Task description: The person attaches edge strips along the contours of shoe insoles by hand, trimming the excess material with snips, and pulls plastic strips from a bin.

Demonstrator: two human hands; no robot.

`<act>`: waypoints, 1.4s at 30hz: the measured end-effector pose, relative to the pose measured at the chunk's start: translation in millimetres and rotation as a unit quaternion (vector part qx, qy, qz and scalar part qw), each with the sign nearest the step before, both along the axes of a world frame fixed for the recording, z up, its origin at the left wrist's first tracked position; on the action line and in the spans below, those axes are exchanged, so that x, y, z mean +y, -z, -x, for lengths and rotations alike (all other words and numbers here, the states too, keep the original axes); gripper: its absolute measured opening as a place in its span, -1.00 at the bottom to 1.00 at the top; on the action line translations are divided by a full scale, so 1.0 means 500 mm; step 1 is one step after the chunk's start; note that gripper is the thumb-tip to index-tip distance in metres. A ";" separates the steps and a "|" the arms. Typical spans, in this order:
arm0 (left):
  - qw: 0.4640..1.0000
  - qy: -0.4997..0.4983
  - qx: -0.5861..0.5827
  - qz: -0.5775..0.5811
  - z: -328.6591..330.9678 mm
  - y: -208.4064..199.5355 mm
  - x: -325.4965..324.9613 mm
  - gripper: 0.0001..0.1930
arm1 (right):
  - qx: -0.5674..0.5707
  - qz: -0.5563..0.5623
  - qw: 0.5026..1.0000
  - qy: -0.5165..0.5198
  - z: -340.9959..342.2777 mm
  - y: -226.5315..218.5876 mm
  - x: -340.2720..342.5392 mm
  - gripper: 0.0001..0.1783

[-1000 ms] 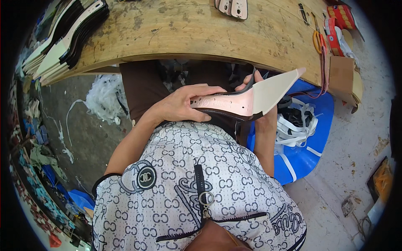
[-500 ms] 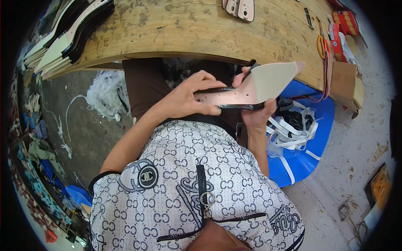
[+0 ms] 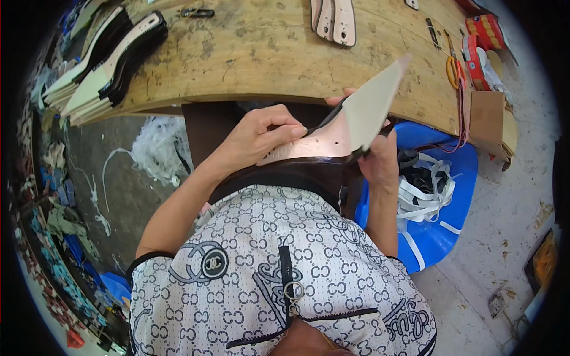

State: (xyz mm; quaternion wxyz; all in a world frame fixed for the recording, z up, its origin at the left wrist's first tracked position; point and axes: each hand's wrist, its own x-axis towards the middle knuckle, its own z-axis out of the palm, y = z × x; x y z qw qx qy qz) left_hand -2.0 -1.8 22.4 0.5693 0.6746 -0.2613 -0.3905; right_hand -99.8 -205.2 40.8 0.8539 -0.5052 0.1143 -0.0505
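A shoe insole with a pointed cream toe, a pink heel part and a dark edge is held over my lap, just off the table's front edge. My left hand is closed at the heel end, with the thumb and curled fingers pinching the far edge. The toe part is gripped from both sides by my right hand. Its thumb side is at the near edge, and fingertips show beyond the far edge. Part of the right hand is hidden behind the insole.
Stacked insoles lie at the left of the wooden table. More pink insole ends sit at the far middle. Orange-handled scissors and a cardboard box are at right. A blue bin holds white and black strips.
The insole's toe has swung away from me, tilting the piece more steeply. My left thumb has shifted from the near edge to the far edge.
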 end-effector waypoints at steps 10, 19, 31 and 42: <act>0.990 0.061 -0.127 0.023 -0.001 -0.031 -0.044 -0.65 | 0.019 0.075 0.994 -0.071 0.012 -0.016 -0.003 -0.09; 0.994 0.069 0.054 -0.070 -0.030 -0.034 -0.046 -0.52 | 0.050 0.164 0.983 -0.063 0.001 -0.010 0.029 -0.23; 0.961 0.089 -0.259 0.032 -0.006 -0.136 -0.111 -0.06 | -0.014 0.003 0.997 0.070 0.032 -0.042 -0.001 -0.54; 0.907 0.243 -0.328 -0.104 0.014 -0.196 -0.157 -0.12 | 0.081 -0.008 0.957 0.279 0.019 -0.026 -0.106 -0.85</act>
